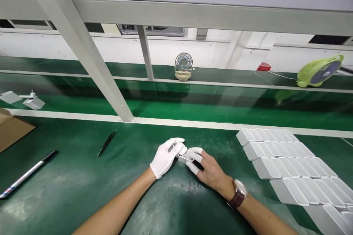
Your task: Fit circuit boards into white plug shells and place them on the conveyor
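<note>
My left hand [164, 158], in a white glove, is closed around one side of a small white plastic part [185, 159], low over the middle of the green bench. From the other side, my right hand [211, 171] grips the same part between fingers that wear white finger cots. A wristwatch is on that wrist. The part looks like a little open box with something white at its top left; the fingers cover much of it, so its details are hidden.
Rows of white open boxes [292, 167] stand at the right. Black tweezers [107, 142], a long silver rod with a black end [29, 173] and cardboard [18, 132] lie left. Behind runs a green belt [176, 108] with white parts [33, 102]. A slanting post [91, 51] rises left; two fans stand beyond.
</note>
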`<move>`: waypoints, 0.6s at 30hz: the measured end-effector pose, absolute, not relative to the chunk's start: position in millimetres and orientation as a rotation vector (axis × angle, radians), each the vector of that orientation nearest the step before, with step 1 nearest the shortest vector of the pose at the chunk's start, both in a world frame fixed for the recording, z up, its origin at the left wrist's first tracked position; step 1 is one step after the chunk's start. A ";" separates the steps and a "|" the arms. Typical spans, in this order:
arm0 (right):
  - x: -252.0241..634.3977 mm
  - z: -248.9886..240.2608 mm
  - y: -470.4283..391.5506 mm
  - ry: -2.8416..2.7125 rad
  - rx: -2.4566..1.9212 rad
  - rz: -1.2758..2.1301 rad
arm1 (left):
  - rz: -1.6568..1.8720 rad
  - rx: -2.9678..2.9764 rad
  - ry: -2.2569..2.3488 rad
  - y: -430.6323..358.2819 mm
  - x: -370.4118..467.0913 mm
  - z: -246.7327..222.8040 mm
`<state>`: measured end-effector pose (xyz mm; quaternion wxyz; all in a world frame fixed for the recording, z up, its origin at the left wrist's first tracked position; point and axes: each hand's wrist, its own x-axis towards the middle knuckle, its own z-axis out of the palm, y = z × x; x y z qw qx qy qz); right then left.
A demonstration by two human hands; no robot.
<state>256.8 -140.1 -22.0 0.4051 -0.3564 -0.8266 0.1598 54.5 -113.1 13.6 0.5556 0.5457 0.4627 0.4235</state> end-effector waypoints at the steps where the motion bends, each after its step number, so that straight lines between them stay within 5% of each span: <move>1: 256.8 -21.7 -139.7 -2.088 -0.886 0.421 | 0.995 1.294 1.101 -113.2 54.7 15.1; 7: 256.2 -27.8 -141.6 -2.003 -0.928 0.567 | 0.942 1.343 1.113 -111.0 51.7 14.9; 14: 255.2 -25.2 -130.8 -1.122 -0.949 1.467 | 0.869 1.644 1.198 -117.0 57.2 4.8; 18: 256.7 -21.1 -127.9 -1.055 -0.910 1.663 | 0.813 1.912 1.231 -126.4 62.3 3.9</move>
